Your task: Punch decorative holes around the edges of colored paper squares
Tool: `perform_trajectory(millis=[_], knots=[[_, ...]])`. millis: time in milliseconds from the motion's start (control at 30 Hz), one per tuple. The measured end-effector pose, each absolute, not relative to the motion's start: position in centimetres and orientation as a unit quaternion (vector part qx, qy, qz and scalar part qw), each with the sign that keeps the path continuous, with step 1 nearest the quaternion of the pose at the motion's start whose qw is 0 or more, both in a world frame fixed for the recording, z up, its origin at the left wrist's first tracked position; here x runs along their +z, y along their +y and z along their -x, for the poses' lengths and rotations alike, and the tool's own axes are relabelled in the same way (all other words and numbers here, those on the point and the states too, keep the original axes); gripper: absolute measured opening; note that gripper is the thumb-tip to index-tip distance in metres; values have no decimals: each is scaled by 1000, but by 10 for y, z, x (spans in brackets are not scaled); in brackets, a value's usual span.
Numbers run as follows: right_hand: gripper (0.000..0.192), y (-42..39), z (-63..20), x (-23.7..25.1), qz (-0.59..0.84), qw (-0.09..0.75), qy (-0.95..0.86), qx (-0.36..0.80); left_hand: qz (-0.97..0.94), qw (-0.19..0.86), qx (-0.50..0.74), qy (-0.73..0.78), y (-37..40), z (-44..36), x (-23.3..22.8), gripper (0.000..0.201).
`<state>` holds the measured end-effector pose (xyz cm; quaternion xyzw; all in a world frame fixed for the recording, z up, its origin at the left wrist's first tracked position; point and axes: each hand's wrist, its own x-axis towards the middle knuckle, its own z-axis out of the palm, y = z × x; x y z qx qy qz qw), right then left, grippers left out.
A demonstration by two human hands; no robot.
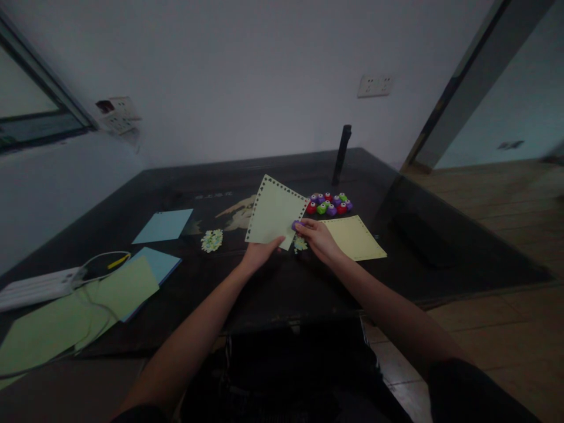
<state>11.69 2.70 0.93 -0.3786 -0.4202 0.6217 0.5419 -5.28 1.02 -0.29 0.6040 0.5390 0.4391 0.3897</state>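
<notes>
My left hand point(263, 254) pinches the lower edge of a pale green sheet of paper point(275, 214), thumb on top. Small dark punched shapes run along the sheet's left, top and right edges. The sheet is held tilted above the table. At its right edge, my right hand point(321, 239) closes on a small purple paper punch point(297, 225). Whether the punch is pressed down cannot be made out. Beneath the sheet, partly covered, lies a small pile of cut paper bits point(301, 244). A similar heap of paper bits point(212, 241) sits to the left.
Several red, green and purple punches point(328, 204) cluster behind my right hand. A yellow punched sheet point(356, 238) lies right. Blue paper point(164, 226), green sheets point(118, 288) and a white power strip point(39, 288) with cable are left. A black upright object point(341, 154) stands at the back.
</notes>
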Motion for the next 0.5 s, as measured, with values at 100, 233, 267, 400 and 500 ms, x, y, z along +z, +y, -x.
perform_trajectory(millis=[100, 233, 267, 400, 500], knots=[[27, 27, -117, 9, 372, 545, -419, 624, -598, 392, 444, 540, 9, 51, -1, 21], [29, 26, -117, 11, 369, 550, -421, 620, -588, 399, 451, 541, 6, 49, 4, 24], [29, 26, -116, 11, 369, 551, -422, 618, -587, 398, 453, 541, 5, 49, 4, 24], [28, 26, -116, 10, 369, 556, -418, 616, -590, 397, 452, 538, 4, 48, 6, 24], [27, 27, -116, 10, 365, 563, -412, 617, -589, 397, 450, 542, 4, 47, 6, 23]])
